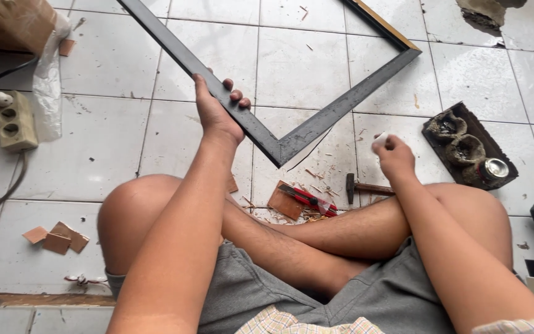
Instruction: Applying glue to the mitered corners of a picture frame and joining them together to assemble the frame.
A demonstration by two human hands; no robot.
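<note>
I sit cross-legged on a white tiled floor. My left hand (217,111) grips one dark rail of a wooden picture frame (316,127), holding it tilted so its corner points toward my legs. My right hand (394,154) is closed on a small white object (380,141) held at the fingertips, just right of the frame's corner and apart from it. On the floor below the corner lie a red utility knife (309,199) and a small hammer (366,187), among wood shavings.
A dark board (465,145) with lumpy dark pots and a small tin sits at right. A power strip (13,124) with cable lies at left beside a plastic sheet and brown paper bag. Small brown card pieces (57,238) lie lower left.
</note>
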